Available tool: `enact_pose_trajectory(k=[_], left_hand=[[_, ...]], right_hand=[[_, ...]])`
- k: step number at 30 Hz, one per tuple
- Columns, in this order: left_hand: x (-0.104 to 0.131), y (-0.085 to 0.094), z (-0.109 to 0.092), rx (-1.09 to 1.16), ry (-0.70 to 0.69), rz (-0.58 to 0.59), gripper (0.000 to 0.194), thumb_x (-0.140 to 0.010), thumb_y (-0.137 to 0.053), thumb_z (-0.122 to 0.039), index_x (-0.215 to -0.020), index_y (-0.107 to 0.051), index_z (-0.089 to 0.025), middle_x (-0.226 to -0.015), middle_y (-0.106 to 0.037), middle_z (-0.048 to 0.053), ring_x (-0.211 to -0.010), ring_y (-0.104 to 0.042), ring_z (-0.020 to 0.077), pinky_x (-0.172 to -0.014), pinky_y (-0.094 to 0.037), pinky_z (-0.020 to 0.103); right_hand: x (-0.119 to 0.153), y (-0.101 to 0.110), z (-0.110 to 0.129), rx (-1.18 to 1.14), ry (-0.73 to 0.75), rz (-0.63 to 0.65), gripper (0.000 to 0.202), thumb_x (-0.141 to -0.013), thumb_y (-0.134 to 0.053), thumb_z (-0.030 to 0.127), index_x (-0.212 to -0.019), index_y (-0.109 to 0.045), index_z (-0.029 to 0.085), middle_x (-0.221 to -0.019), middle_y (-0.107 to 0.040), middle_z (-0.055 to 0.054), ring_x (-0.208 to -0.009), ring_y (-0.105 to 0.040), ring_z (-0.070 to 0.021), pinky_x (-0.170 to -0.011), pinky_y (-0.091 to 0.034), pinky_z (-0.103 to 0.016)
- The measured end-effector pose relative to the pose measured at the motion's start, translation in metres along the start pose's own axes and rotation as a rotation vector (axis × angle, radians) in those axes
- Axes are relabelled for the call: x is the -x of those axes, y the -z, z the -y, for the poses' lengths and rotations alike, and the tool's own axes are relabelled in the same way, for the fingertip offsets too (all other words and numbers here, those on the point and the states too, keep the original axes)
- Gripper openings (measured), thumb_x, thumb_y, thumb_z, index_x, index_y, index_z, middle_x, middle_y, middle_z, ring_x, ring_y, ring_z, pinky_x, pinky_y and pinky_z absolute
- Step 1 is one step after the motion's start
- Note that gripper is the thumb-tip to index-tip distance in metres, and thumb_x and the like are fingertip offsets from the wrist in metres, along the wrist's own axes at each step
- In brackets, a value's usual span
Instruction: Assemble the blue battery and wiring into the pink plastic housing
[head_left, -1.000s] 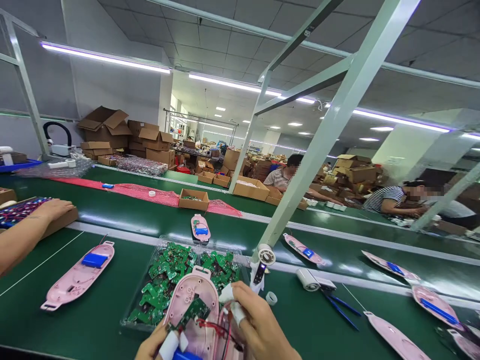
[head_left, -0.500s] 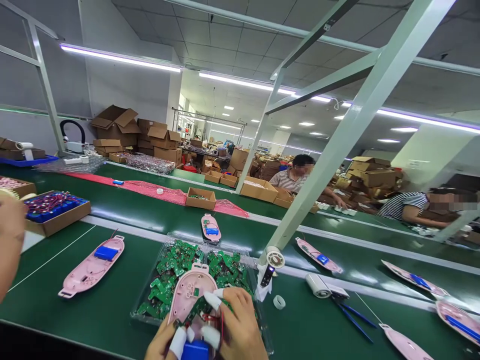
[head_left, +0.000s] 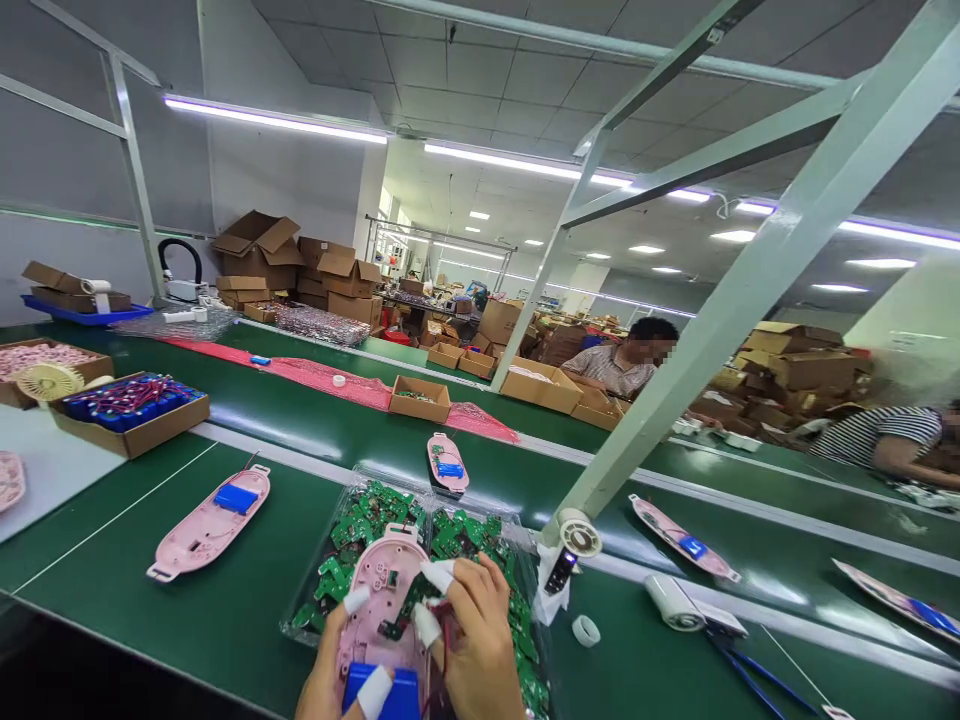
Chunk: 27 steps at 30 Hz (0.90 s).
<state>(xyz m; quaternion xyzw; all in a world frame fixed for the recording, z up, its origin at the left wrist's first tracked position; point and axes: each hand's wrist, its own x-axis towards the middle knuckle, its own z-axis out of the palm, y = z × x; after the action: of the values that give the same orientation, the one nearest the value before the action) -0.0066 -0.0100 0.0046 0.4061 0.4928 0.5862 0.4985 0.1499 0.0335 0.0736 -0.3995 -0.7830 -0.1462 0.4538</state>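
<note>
At the bottom centre, both my hands hold a pink plastic shell over a clear tray of green circuit boards. My left hand, with taped fingertips, grips the shell's near end beside a blue battery. My right hand, also taped, presses a small green circuit board with red wires into the shell.
Another pink shell with a blue battery lies to the left on the green belt. A box of blue batteries stands further left. More pink shells ride the conveyor. A slanted metal post, a tape roll and blue pliers are on the right. Other people work across the line.
The view has shifted left. A co-worker's arm at the left edge has gone from view. The circuit board has gone down into the pink shell under my right fingers.
</note>
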Motion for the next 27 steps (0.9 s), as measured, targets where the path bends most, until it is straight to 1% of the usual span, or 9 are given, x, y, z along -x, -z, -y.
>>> enact_pose_trajectory(k=[2, 4, 7, 10, 13, 16, 21, 24, 27], left_hand=[[-0.004, 0.000, 0.002, -0.009, -0.013, -0.033, 0.093, -0.073, -0.061, -0.064, -0.146, -0.027, -0.018, -0.146, -0.049, 0.016, -0.130, -0.051, 0.0321, -0.108, -0.041, 0.039], [-0.009, 0.002, 0.007, -0.046, -0.002, -0.057, 0.095, -0.075, -0.057, -0.062, -0.149, -0.020, -0.016, -0.148, -0.046, 0.017, -0.135, -0.045, 0.0336, -0.114, -0.032, 0.043], [-0.015, 0.009, 0.007, -0.102, 0.029, -0.091, 0.089, -0.076, -0.054, -0.057, -0.147, -0.025, -0.011, -0.149, -0.044, 0.019, -0.139, -0.038, 0.0344, -0.118, -0.022, 0.046], [-0.018, 0.015, -0.007, -0.183, 0.037, -0.128, 0.092, -0.074, -0.054, -0.053, -0.146, -0.023, -0.005, -0.153, -0.037, 0.022, -0.141, -0.035, 0.0356, -0.118, -0.021, 0.048], [-0.017, 0.017, -0.023, -0.320, -0.003, -0.146, 0.089, -0.074, -0.052, -0.050, -0.143, -0.027, 0.000, -0.148, -0.043, 0.025, -0.137, -0.042, 0.0365, -0.116, -0.028, 0.046], [-0.019, 0.016, -0.028, -0.461, -0.119, -0.195, 0.076, -0.078, -0.048, -0.046, -0.136, -0.039, 0.002, -0.142, -0.050, 0.028, -0.133, -0.046, 0.0394, -0.112, -0.035, 0.049], [-0.030, 0.012, -0.016, -0.626, -0.244, -0.169, 0.065, -0.084, -0.033, -0.035, -0.128, -0.046, 0.011, -0.136, -0.052, 0.033, -0.129, -0.048, 0.0436, -0.109, -0.034, 0.057], [-0.038, 0.011, -0.002, -0.548, -0.221, -0.129, 0.069, -0.082, -0.037, -0.036, -0.132, -0.040, 0.010, -0.141, -0.046, 0.034, -0.131, -0.047, 0.0403, -0.110, -0.034, 0.054], [-0.044, 0.013, 0.007, -0.442, -0.140, -0.128, 0.074, -0.080, -0.037, -0.038, -0.135, -0.034, 0.010, -0.145, -0.041, 0.034, -0.136, -0.042, 0.0384, -0.114, -0.030, 0.051]], right_hand=[[-0.006, -0.004, 0.002, -0.015, 0.032, 0.011, 0.031, -0.081, -0.049, 0.004, -0.105, -0.059, 0.020, -0.089, -0.063, -0.003, -0.088, -0.058, -0.0198, -0.102, -0.029, -0.047], [-0.011, -0.006, 0.002, -0.040, 0.056, 0.040, 0.034, -0.079, -0.048, 0.002, -0.105, -0.060, 0.019, -0.090, -0.063, -0.004, -0.089, -0.058, -0.0206, -0.102, -0.030, -0.051], [-0.017, -0.008, -0.006, -0.008, 0.103, 0.095, 0.042, -0.075, -0.046, -0.002, -0.111, -0.058, 0.017, -0.093, -0.062, -0.007, -0.088, -0.060, -0.0214, -0.101, -0.033, -0.059], [-0.020, -0.007, -0.016, 0.015, 0.094, 0.075, 0.041, -0.079, -0.046, 0.001, -0.116, -0.055, 0.015, -0.095, -0.062, -0.009, -0.089, -0.063, -0.0233, -0.097, -0.042, -0.064], [-0.022, -0.007, -0.019, -0.038, 0.074, 0.030, 0.038, -0.080, -0.048, 0.004, -0.114, -0.056, 0.018, -0.094, -0.062, -0.008, -0.091, -0.064, -0.0241, -0.093, -0.051, -0.059], [-0.028, -0.009, -0.014, -0.095, 0.088, 0.020, 0.037, -0.080, -0.050, 0.005, -0.113, -0.056, 0.020, -0.092, -0.064, -0.006, -0.087, -0.066, -0.0212, -0.094, -0.054, -0.054], [-0.041, -0.026, -0.012, -0.115, 0.164, 0.142, 0.041, -0.078, -0.049, 0.000, -0.113, -0.057, 0.019, -0.095, -0.067, -0.008, -0.089, -0.066, -0.0206, -0.098, -0.046, -0.061], [-0.040, -0.046, -0.018, -0.237, 0.151, 0.213, 0.042, -0.072, -0.052, 0.002, -0.109, -0.059, 0.021, -0.095, -0.067, -0.006, -0.088, -0.067, -0.0194, -0.100, -0.045, -0.059], [-0.033, -0.065, -0.023, -0.278, 0.120, 0.222, 0.042, -0.070, -0.057, 0.004, -0.108, -0.061, 0.022, -0.092, -0.067, -0.005, -0.087, -0.066, -0.0206, -0.099, -0.046, -0.058]])
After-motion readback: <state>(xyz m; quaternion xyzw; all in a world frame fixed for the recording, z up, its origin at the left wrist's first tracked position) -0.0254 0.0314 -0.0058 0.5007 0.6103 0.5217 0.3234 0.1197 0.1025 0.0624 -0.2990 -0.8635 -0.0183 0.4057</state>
